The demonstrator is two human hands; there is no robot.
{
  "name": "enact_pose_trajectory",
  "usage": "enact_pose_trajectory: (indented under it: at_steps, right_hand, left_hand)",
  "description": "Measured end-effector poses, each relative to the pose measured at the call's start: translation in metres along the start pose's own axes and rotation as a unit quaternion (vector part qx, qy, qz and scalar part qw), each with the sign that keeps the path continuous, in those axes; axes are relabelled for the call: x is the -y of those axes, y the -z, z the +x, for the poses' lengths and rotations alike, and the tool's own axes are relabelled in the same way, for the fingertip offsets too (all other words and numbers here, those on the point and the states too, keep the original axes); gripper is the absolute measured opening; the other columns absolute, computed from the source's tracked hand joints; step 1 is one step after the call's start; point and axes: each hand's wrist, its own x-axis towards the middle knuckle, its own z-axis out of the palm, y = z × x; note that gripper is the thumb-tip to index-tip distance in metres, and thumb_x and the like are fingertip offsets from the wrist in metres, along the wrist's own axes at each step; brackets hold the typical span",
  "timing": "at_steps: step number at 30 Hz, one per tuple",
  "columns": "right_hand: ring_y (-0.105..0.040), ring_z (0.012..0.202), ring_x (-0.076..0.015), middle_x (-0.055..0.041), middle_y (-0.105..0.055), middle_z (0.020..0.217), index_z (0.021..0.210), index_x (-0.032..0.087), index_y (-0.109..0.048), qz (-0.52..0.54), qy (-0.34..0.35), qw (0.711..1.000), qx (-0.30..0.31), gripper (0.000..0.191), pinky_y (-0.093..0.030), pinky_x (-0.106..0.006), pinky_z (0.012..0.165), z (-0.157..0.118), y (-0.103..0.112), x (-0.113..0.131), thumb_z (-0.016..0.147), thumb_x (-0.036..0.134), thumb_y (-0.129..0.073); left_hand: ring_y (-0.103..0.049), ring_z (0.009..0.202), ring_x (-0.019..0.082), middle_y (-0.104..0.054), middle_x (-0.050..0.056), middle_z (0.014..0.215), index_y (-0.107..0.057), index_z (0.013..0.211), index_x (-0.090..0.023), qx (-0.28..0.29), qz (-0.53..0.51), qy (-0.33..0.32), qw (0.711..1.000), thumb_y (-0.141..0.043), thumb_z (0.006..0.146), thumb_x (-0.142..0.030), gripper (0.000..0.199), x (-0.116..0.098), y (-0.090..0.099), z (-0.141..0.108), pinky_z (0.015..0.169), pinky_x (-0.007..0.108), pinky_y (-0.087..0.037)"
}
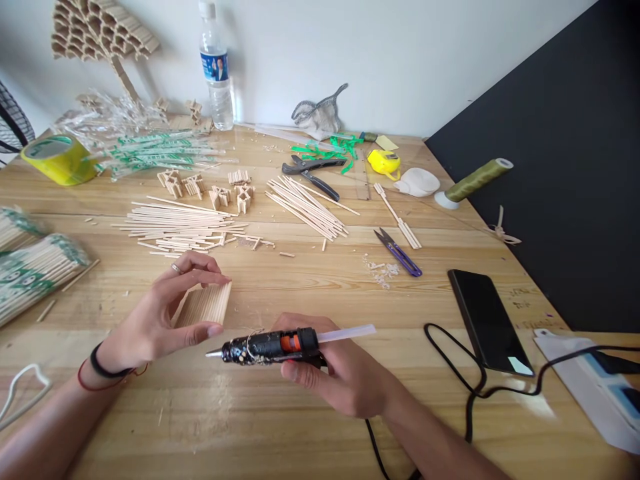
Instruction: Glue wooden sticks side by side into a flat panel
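left hand (160, 320) pinches a flat panel of glued pale wooden sticks (204, 305) steady on the wooden worktop (310, 280), right hand (345, 373) gripping a black glue gun (270, 347), nozzle aimed at its edge.

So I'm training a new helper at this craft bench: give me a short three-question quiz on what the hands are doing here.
1. True or false: the right hand holds the glue gun with its nozzle pointing toward the left hand.
2. What does the left hand grip? A) scissors B) a stick panel C) a bottle
3. Which dark flat thing lies on the table to the right of the glue gun?

Key
1. True.
2. B: the stick panel, held between thumb and fingers.
3. The phone, lying face up beside the black cable.
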Motion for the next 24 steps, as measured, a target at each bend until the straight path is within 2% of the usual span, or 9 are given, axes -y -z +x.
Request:
enact_pose_trajectory:
  at_steps: [3,5,8,11,16,20,24]
  right_hand:
    - [-0.049,0.071,-0.0193,-0.0018,-0.057,0.084,0.090,0.022,-0.057,0.011,0.030,0.999,0.024,0.022,-0.037,-0.033,0.066,-0.002,0.002,0.001,0.099,0.041,-0.062]
    - [-0.049,0.071,-0.0187,-0.0018,-0.057,0.084,0.089,0.021,-0.057,0.019,0.025,0.999,0.030,0.022,-0.037,-0.032,0.066,-0.003,0.006,0.002,0.098,0.041,-0.064]
    - [-0.049,0.071,-0.0181,-0.0002,-0.054,0.081,0.088,0.021,-0.058,-0.005,-0.043,0.999,-0.019,0.026,-0.038,-0.031,0.066,-0.005,0.015,0.001,0.102,0.043,-0.062]
    - [-0.055,0.069,-0.0182,-0.0007,-0.059,0.075,0.086,0.020,-0.063,-0.063,-0.112,0.988,-0.086,0.037,-0.041,-0.031,0.065,-0.004,0.026,-0.005,0.106,0.050,-0.057]
    - [-0.056,0.059,-0.0160,-0.0007,-0.062,0.064,0.076,0.020,-0.063,-0.076,-0.150,0.982,-0.090,0.052,-0.041,-0.030,0.058,-0.002,0.036,-0.015,0.107,0.060,-0.052]
    - [-0.057,0.058,-0.0151,-0.0003,-0.062,0.065,0.079,0.019,-0.064,-0.064,-0.160,0.980,-0.100,0.054,-0.042,-0.029,0.056,-0.004,0.034,-0.017,0.105,0.065,-0.054]
    - [-0.059,0.059,-0.0156,-0.0012,-0.063,0.070,0.082,0.019,-0.064,-0.043,-0.156,0.976,-0.148,0.056,-0.046,-0.030,0.060,-0.003,0.030,-0.020,0.103,0.070,-0.055]
  left_hand:
    - [-0.054,0.124,0.028,-0.054,0.007,0.127,-0.072,0.128,-0.029,-0.004,0.030,0.025,0.999,-0.080,0.093,-0.033,0.037,0.000,0.001,0.001,0.109,0.039,-0.045]
    - [-0.054,0.125,0.027,-0.053,0.006,0.128,-0.071,0.127,-0.029,-0.010,0.050,0.036,0.998,-0.080,0.094,-0.033,0.035,0.001,0.001,0.001,0.111,0.040,-0.045]
    - [-0.054,0.126,0.026,-0.054,0.004,0.128,-0.071,0.127,-0.030,-0.027,0.057,0.038,0.997,-0.079,0.094,-0.037,0.034,0.004,0.001,0.001,0.111,0.039,-0.045]
    - [-0.055,0.123,0.025,-0.055,0.004,0.127,-0.072,0.126,-0.031,-0.045,0.053,0.044,0.997,-0.078,0.095,-0.042,0.033,0.005,0.001,0.001,0.107,0.036,-0.047]
    - [-0.057,0.119,0.025,-0.057,0.005,0.124,-0.075,0.122,-0.029,-0.064,0.047,0.053,0.995,-0.078,0.095,-0.046,0.032,0.002,-0.003,0.002,0.100,0.035,-0.049]
    - [-0.057,0.121,0.026,-0.058,0.006,0.124,-0.078,0.121,-0.029,-0.068,0.013,0.060,0.996,-0.080,0.094,-0.043,0.031,0.001,-0.005,0.002,0.100,0.036,-0.050]
    - [-0.058,0.122,0.028,-0.063,0.008,0.123,-0.081,0.120,-0.028,-0.082,-0.105,0.068,0.989,-0.078,0.094,-0.051,0.034,0.002,-0.010,0.001,0.101,0.037,-0.052]
